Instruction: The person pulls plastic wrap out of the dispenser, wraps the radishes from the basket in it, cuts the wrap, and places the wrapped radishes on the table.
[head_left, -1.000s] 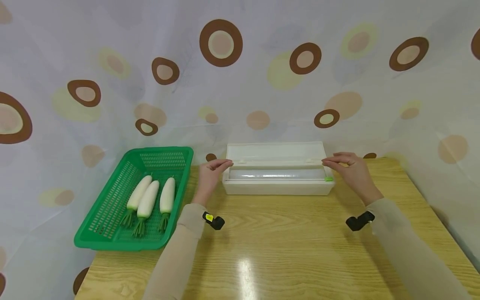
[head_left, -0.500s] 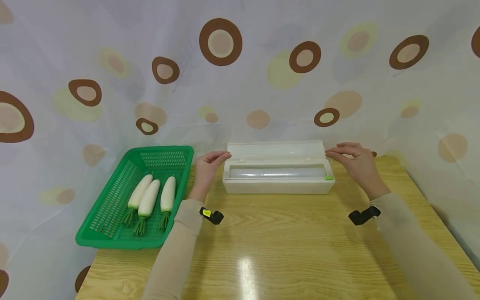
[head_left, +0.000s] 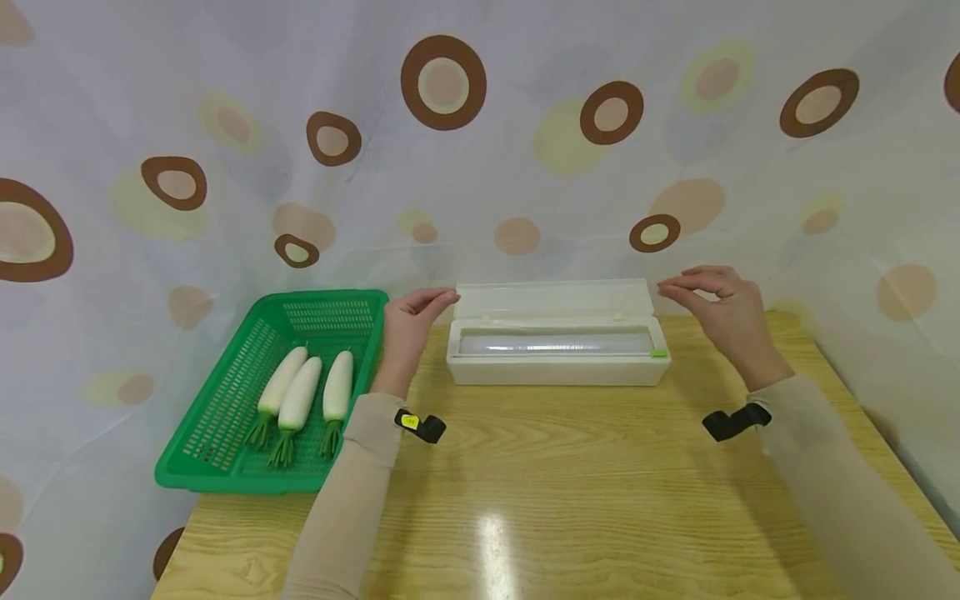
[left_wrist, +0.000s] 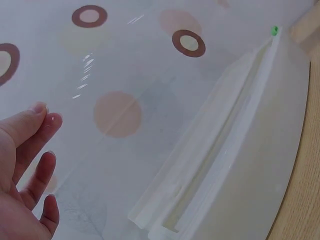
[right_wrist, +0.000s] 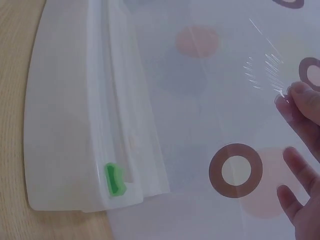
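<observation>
A white cling film dispenser (head_left: 558,372) sits at the back of the table, its lid (head_left: 555,300) tipped back. Inside lies the film roll (head_left: 555,343), and a green cutter slider (head_left: 658,353) is at the right end. Clear cling film (right_wrist: 270,65) shows as fine glints and creases beside the right fingertips. My left hand (head_left: 408,337) pinches one corner between thumb and index finger, above the box's left end. Off the right end, my right hand (head_left: 731,321) pinches the other corner. The film's full extent is hard to see.
A green plastic basket (head_left: 191,454) holding three white radishes (head_left: 300,392) stands to the left. Behind the wooden table (head_left: 585,492) hangs a patterned cloth (head_left: 525,150). Each wrist wears a black camera mount (head_left: 735,422).
Both hands have risen from beside the dispenser's opening to the height of the raised lid's top, drifting slightly apart. The dispenser and the basket have stayed in place.
</observation>
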